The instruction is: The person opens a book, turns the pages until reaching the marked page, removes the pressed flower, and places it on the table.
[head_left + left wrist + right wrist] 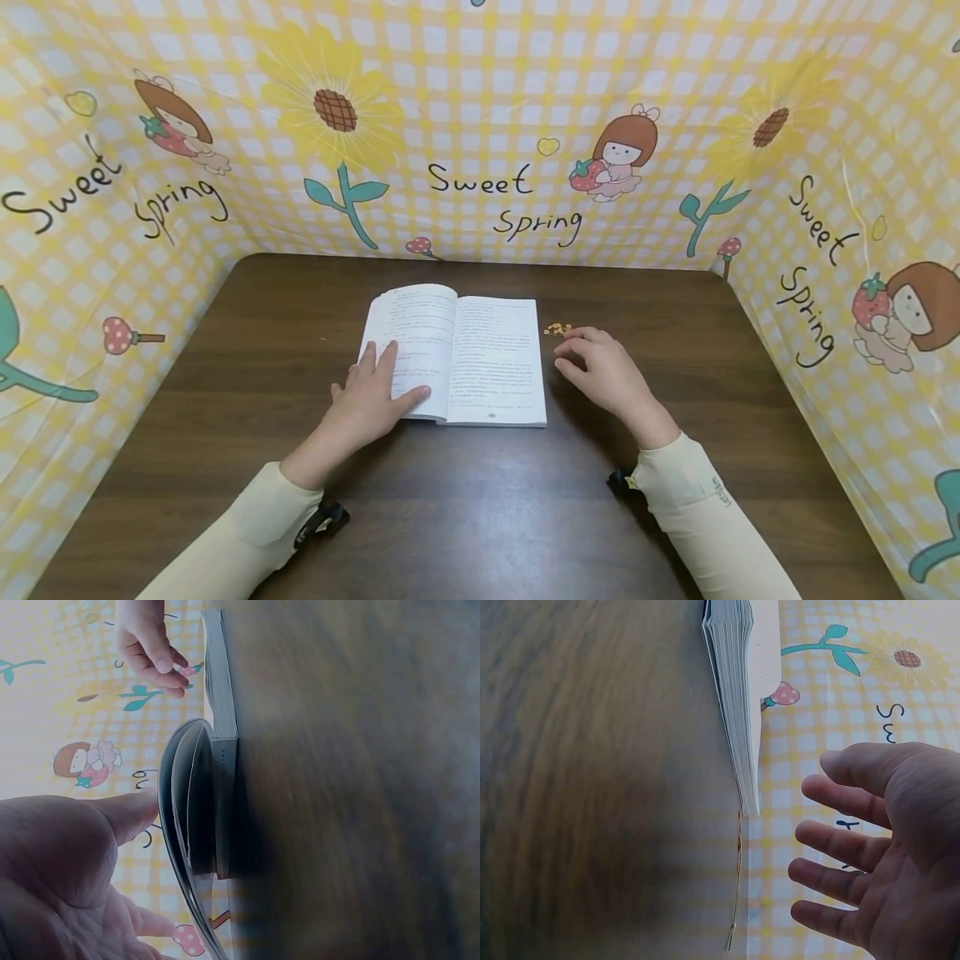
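Observation:
An open book (497, 354) lies on the dark wooden table (480, 517), with printed text on both pages. My left hand (366, 404) rests on its left page, fingers spread and thumb near the lower inner part. In the left wrist view, the pages under that hand (71, 862) bow up from the book's block (225, 802). To the right of the book is a small, flat gold-coloured item (557, 329), thin and edge-on in the right wrist view (736, 885). My right hand (609, 373) is held close beside it with loosely bent fingers and grips nothing.
Yellow-and-white checked cloth (480, 108), printed with flowers and figures, walls the table at the back and both sides. Black bands with devices sit at the left sleeve cuff (321, 523) and the right sleeve cuff (622, 482).

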`<state>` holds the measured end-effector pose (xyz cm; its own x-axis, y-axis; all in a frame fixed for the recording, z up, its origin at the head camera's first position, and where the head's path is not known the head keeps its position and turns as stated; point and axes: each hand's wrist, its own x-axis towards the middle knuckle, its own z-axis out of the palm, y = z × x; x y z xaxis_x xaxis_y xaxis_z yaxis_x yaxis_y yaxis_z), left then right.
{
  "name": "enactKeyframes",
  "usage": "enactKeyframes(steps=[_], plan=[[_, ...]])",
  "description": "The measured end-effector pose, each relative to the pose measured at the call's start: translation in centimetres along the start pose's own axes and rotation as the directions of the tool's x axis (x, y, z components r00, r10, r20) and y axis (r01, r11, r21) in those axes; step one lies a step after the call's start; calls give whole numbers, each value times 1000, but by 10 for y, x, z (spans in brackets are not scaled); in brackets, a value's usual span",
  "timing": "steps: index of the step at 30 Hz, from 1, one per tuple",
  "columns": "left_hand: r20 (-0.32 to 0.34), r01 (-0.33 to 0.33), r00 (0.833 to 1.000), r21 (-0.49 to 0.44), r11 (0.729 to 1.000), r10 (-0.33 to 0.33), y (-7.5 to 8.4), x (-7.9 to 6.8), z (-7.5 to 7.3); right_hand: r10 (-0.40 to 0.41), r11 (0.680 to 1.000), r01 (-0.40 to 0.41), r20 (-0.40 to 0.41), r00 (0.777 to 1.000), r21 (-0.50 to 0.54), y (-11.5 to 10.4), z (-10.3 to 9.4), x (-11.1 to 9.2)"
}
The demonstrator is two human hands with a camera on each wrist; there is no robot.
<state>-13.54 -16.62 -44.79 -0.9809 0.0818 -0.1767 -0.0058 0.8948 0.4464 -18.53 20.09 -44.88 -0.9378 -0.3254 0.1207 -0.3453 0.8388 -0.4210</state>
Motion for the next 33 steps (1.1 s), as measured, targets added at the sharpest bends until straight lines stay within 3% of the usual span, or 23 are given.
enactKeyframes(steps=[13, 24, 33], plan=[[-33, 24, 999, -105, 994, -28, 4, 3, -3, -16, 1000, 16, -1, 1000, -5, 4, -2, -1], [-142, -21, 990, -221, 975, -11, 2, 3, -10, -24, 1000, 24, -1, 1000, -18, 7, -6, 0], [-150, 21, 986, -346, 938, -78, -19, 4, -25, -41, 999, 41, -7, 999, -11, 7, -9, 0]])
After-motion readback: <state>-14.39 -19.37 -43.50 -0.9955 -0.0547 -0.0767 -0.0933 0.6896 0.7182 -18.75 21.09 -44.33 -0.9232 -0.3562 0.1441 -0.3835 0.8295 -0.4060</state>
